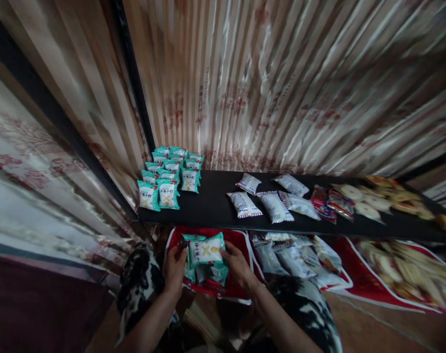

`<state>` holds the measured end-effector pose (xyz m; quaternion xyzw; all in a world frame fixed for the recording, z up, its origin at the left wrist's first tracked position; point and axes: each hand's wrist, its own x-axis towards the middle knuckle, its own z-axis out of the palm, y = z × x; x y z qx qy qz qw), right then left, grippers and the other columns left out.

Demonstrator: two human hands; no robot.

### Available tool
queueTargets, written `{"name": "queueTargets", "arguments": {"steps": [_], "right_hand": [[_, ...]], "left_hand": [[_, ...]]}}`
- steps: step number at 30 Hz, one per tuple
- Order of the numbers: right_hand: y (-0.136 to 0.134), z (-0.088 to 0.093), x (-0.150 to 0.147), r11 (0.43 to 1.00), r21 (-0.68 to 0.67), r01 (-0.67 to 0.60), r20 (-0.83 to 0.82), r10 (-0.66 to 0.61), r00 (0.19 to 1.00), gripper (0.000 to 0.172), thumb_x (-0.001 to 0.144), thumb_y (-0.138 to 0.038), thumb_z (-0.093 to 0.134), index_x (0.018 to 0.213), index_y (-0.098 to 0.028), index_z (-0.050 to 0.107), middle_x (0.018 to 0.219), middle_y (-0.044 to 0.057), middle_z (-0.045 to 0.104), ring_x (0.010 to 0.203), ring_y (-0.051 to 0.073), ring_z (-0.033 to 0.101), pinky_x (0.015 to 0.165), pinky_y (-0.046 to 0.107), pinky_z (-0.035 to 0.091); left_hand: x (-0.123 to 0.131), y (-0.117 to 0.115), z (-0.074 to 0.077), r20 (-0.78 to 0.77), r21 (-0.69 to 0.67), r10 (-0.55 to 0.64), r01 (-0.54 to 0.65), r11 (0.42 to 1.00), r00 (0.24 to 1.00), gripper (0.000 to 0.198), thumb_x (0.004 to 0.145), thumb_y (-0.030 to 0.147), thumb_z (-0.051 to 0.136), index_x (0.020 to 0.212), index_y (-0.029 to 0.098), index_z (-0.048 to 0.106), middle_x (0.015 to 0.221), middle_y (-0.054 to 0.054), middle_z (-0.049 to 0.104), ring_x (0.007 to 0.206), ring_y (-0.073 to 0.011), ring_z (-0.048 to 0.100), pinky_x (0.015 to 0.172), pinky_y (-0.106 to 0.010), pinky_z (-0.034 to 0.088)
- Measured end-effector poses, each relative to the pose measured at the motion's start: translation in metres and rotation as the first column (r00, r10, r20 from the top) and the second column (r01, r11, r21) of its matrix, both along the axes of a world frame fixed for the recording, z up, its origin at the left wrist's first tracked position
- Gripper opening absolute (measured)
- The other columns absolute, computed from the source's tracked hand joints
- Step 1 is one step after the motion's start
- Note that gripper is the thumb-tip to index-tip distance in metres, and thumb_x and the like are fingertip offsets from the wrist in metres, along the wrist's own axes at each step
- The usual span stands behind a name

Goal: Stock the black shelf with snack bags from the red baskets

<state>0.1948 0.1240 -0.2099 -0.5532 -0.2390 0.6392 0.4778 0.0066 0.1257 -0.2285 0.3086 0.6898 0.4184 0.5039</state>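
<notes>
Above the red basket [241, 240], a teal and white snack packet [206, 251] is held between my two hands. My left hand [175, 269] is closed on its left end, where a second teal packet edge shows just behind. My right hand [238, 264] grips the right end with thumb and fingers. Below them, more teal packets [218, 274] lie inside the basket, partly hidden by the held one. Upright teal packets [167, 194] stand in rows at the left end of the black shelf [213, 203].
White packets with striped edges [276, 207] lie mid-shelf. Red packets [324, 203], round pale packs [368, 211] and yellowish packs [407, 201] follow rightward. More baskets hold white packets [292, 260] and long pale packs [403, 267]. A dark post [133, 63] rises at the left.
</notes>
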Motion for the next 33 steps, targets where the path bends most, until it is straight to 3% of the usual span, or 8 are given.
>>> {"name": "queueTargets", "arguments": {"steps": [2, 4, 7, 12, 20, 26, 30, 33], "right_hand": [[-0.001, 0.005, -0.008, 0.997, 0.033, 0.064, -0.041, -0.063, 0.997, 0.052, 0.056, -0.039, 0.074, 0.1, -0.018, 0.059, 0.087, 0.005, 0.072, 0.08, 0.025, 0.068, 0.073, 0.037, 0.052], [-0.003, 0.005, -0.02, 0.984, 0.069, 0.164, -0.064, -0.159, 0.985, 0.054, 0.055, -0.039, 0.074, 0.102, -0.019, 0.057, 0.092, 0.006, 0.071, 0.085, 0.025, 0.067, 0.076, 0.037, 0.052], [-0.009, 0.0, -0.036, 0.957, 0.103, 0.27, -0.102, -0.26, 0.96, 0.053, 0.053, -0.038, 0.075, 0.099, -0.021, 0.056, 0.098, 0.006, 0.07, 0.091, 0.025, 0.066, 0.081, 0.036, 0.051], [-0.022, -0.002, -0.037, 0.985, 0.084, 0.153, -0.087, -0.145, 0.986, 0.051, 0.054, -0.038, 0.077, 0.099, -0.02, 0.06, 0.102, 0.008, 0.069, 0.095, 0.027, 0.065, 0.082, 0.036, 0.051], [-0.007, 0.037, -0.015, 0.985, 0.173, -0.024, 0.092, 0.008, 0.996, 0.062, 0.063, -0.05, 0.073, 0.117, -0.021, 0.06, 0.119, 0.009, 0.063, 0.109, 0.028, 0.059, 0.088, 0.038, 0.049], [0.023, 0.054, -0.021, 0.893, 0.28, -0.353, 0.315, 0.262, 0.912, 0.05, 0.068, -0.047, 0.071, 0.108, -0.017, 0.065, 0.108, 0.008, 0.069, 0.101, 0.028, 0.062, 0.09, 0.041, 0.048], [0.043, 0.05, -0.025, 0.877, 0.304, -0.373, 0.407, 0.234, 0.883, 0.046, 0.07, -0.042, 0.069, 0.108, -0.017, 0.064, 0.105, 0.008, 0.07, 0.098, 0.028, 0.063, 0.088, 0.041, 0.048], [0.063, 0.045, -0.027, 0.876, 0.364, -0.317, 0.389, 0.166, 0.906, 0.052, 0.07, -0.037, 0.069, 0.118, -0.02, 0.059, 0.114, 0.007, 0.067, 0.102, 0.027, 0.062, 0.09, 0.041, 0.048]], "left_hand": [[0.004, -0.003, 0.007, 0.209, -0.101, 0.05, -0.029, 0.995, 0.977, 0.032, 0.083, 0.036, 0.056, 0.108, 0.017, 0.053, 0.114, -0.013, 0.061, 0.102, -0.0219, 0.061, 0.082, -0.033, 0.052], [0.009, -0.005, 0.015, 0.456, -0.184, 0.108, -0.025, 0.983, 0.883, 0.034, 0.079, 0.037, 0.062, 0.106, 0.018, 0.054, 0.107, -0.012, 0.063, 0.094, -0.0212, 0.065, 0.079, -0.033, 0.054], [0.012, -0.002, 0.025, 0.612, -0.186, 0.165, -0.062, 0.981, 0.773, 0.029, 0.079, 0.033, 0.065, 0.102, 0.02, 0.053, 0.097, -0.009, 0.066, 0.088, -0.0179, 0.066, 0.081, -0.032, 0.053], [-0.003, 0.016, 0.04, 0.582, -0.176, 0.18, -0.093, 0.98, 0.793, 0.022, 0.08, 0.028, 0.062, 0.099, 0.021, 0.054, 0.102, -0.007, 0.065, 0.087, -0.0145, 0.065, 0.078, -0.029, 0.052], [-0.021, 0.038, 0.068, 0.386, 0.128, -0.141, 0.099, 0.987, 0.912, 0.047, 0.06, 0.045, 0.076, 0.093, 0.018, 0.057, 0.093, -0.006, 0.067, 0.086, -0.0181, 0.063, 0.063, -0.023, 0.046], [-0.016, 0.064, 0.082, 0.252, 0.298, -0.302, 0.223, 0.928, 0.92, 0.042, 0.065, 0.045, 0.071, 0.094, 0.018, 0.057, 0.088, -0.003, 0.068, 0.08, -0.0163, 0.062, 0.059, -0.021, 0.042], [-0.008, 0.086, 0.091, 0.232, 0.298, -0.318, 0.245, 0.923, 0.919, 0.046, 0.066, 0.039, 0.071, 0.104, 0.017, 0.057, 0.097, -0.007, 0.068, 0.085, -0.0188, 0.063, 0.057, -0.02, 0.044], [0.0, 0.103, 0.093, 0.239, 0.306, -0.282, 0.203, 0.93, 0.929, 0.051, 0.066, 0.033, 0.073, 0.111, 0.017, 0.055, 0.107, -0.01, 0.066, 0.096, -0.0224, 0.062, 0.072, -0.027, 0.049]]}}
